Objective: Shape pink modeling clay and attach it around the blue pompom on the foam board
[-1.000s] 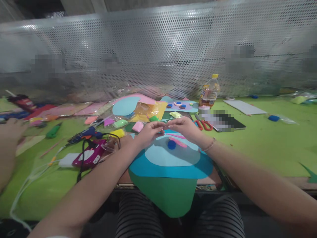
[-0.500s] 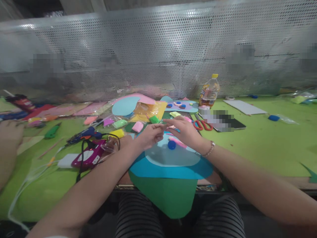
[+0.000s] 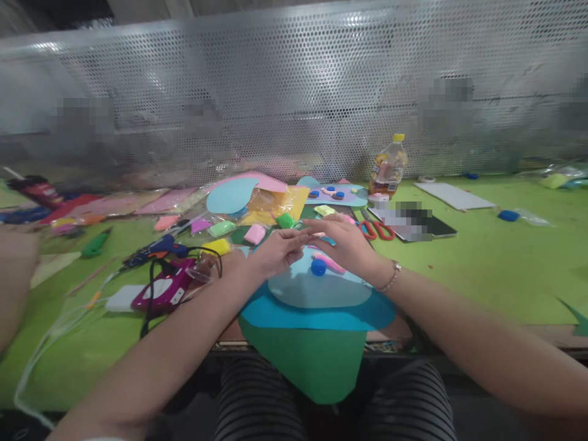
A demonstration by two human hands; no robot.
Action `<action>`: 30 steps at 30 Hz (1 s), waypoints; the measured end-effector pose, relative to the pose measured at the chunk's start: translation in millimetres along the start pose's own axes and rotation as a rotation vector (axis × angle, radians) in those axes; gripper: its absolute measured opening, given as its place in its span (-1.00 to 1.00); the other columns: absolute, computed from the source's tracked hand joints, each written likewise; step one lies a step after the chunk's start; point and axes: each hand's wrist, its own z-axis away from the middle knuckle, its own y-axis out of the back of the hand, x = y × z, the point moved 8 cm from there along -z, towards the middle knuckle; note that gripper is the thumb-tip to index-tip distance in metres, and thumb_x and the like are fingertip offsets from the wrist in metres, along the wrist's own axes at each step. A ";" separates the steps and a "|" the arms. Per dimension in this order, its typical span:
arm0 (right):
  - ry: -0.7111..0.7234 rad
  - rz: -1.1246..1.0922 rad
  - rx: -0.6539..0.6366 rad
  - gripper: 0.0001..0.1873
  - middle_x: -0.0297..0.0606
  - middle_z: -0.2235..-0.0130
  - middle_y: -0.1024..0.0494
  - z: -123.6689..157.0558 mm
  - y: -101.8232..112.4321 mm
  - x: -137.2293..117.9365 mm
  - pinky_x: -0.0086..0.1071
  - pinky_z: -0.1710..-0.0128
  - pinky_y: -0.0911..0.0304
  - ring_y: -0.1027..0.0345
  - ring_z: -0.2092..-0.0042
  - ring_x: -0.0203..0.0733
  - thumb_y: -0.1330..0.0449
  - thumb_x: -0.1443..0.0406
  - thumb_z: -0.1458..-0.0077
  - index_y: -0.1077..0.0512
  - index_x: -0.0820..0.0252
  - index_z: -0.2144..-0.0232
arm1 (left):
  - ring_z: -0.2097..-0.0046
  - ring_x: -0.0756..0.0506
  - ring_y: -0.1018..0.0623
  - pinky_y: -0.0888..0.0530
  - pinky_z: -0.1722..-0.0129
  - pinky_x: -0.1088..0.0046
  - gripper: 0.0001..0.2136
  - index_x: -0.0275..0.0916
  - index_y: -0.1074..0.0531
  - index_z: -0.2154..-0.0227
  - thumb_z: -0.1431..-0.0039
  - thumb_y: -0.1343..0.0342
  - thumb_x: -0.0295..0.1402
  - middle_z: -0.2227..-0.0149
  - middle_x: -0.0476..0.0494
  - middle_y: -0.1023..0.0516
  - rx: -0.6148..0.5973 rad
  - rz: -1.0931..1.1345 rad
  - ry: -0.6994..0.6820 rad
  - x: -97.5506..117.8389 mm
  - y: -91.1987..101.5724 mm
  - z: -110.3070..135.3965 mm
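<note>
My left hand (image 3: 281, 250) is closed, fingertips pinched together above the layered paper; whatever lies between them is too small to make out. My right hand (image 3: 340, 240) reaches in from the other side, its fingers stretched out and their tips meeting those of the left. Under the hands lies a light blue paper shape (image 3: 316, 295) on a darker blue sheet (image 3: 316, 319), with a green sheet (image 3: 307, 361) hanging over the table edge. A blue clay ball (image 3: 318, 267) rests on the light blue paper, touching a pink clay strip (image 3: 334, 263).
Red-handled scissors (image 3: 377, 230) and a dark flat tablet-like thing (image 3: 432, 223) lie to the right. A juice bottle (image 3: 388, 168) stands behind. On the left are a glue gun (image 3: 158, 248), a purple power strip (image 3: 166, 286) with cables, and another person's arm (image 3: 16, 275).
My hands stay together in nearly the same place, with only slight finger movement. The other person's arm at the left edge has shifted a little to the left.
</note>
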 end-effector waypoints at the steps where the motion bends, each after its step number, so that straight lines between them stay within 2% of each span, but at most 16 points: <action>1: -0.013 0.003 -0.004 -0.71 -0.27 0.22 -0.60 -0.2 -0.1 0.7 -0.24 0.11 -0.32 -0.43 0.16 -0.17 -0.10 0.26 -0.17 -0.38 0.13 0.05 | 0.58 0.17 -0.16 -0.21 0.59 0.65 -0.70 -0.34 -0.49 0.55 0.29 -0.38 -0.23 0.65 0.11 -0.15 0.001 -0.007 0.000 -0.4 0.2 -0.2; 5: -0.054 0.006 -0.005 -0.76 -0.29 0.25 -0.61 -0.7 0.7 3.2 -0.26 0.14 -0.34 -0.46 0.20 -0.18 -0.12 0.22 -0.16 -0.43 0.09 0.12 | 0.60 0.18 -0.13 -0.17 0.61 0.65 -0.69 -0.35 -0.45 0.61 0.28 -0.37 -0.20 0.67 0.12 -0.11 -0.008 -0.017 -0.019 0.4 -0.8 -0.7; 9: -0.080 -0.012 0.011 -0.79 -0.31 0.22 -0.60 0.5 2.5 5.4 -0.29 0.16 -0.35 -0.46 0.21 -0.19 -0.12 0.22 -0.15 -0.46 0.06 0.17 | 0.58 0.17 -0.17 -0.20 0.59 0.64 -0.70 -0.35 -0.47 0.57 0.28 -0.37 -0.21 0.64 0.10 -0.15 -0.007 0.000 -0.035 0.5 0.3 -1.4; 13: -0.119 -0.015 -0.015 -0.76 -0.32 0.19 -0.59 3.1 0.2 9.0 -0.28 0.12 -0.35 -0.46 0.18 -0.20 -0.11 0.21 -0.16 -0.43 0.03 0.12 | 0.57 0.16 -0.18 -0.21 0.59 0.64 -0.73 -0.34 -0.48 0.56 0.24 -0.36 -0.25 0.64 0.10 -0.16 0.009 -0.004 -0.048 0.1 3.2 -2.5; 17: -0.081 -0.014 -0.023 -0.68 -0.29 0.20 -0.59 3.6 -0.8 5.7 -0.26 0.11 -0.34 -0.44 0.15 -0.18 -0.11 0.25 -0.16 -0.36 0.07 0.02 | 0.58 0.17 -0.17 -0.20 0.59 0.65 -0.73 -0.34 -0.48 0.56 0.25 -0.37 -0.25 0.64 0.10 -0.17 0.021 -0.006 -0.060 1.5 2.6 -2.1; 21: -0.101 -0.044 -0.027 -0.71 -0.28 0.22 -0.60 2.3 -2.2 7.3 -0.24 0.11 -0.34 -0.44 0.15 -0.18 -0.10 0.27 -0.16 -0.38 0.09 0.04 | 0.57 0.17 -0.14 -0.18 0.58 0.63 -0.73 -0.34 -0.48 0.55 0.25 -0.37 -0.24 0.63 0.09 -0.16 0.008 0.000 -0.054 2.2 0.5 -1.0; 26: -0.156 -0.075 0.017 -0.73 -0.31 0.25 -0.60 2.8 0.7 14.6 -0.23 0.11 -0.35 -0.46 0.18 -0.19 -0.13 0.25 -0.14 -0.38 0.06 0.08 | 0.60 0.17 -0.03 -0.08 0.62 0.62 -0.71 -0.34 -0.43 0.64 0.20 -0.34 -0.21 0.67 0.14 0.02 -0.024 0.020 -0.073 5.8 -2.0 0.6; 30: -0.163 -0.090 0.021 -0.72 -0.31 0.26 -0.60 3.8 1.1 16.8 -0.25 0.15 -0.37 -0.46 0.21 -0.21 -0.14 0.24 -0.13 -0.37 0.06 0.07 | 0.59 0.17 -0.06 -0.12 0.60 0.62 -0.75 -0.33 -0.49 0.58 0.25 -0.37 -0.25 0.67 0.13 -0.04 0.021 0.021 -0.065 5.3 0.6 0.5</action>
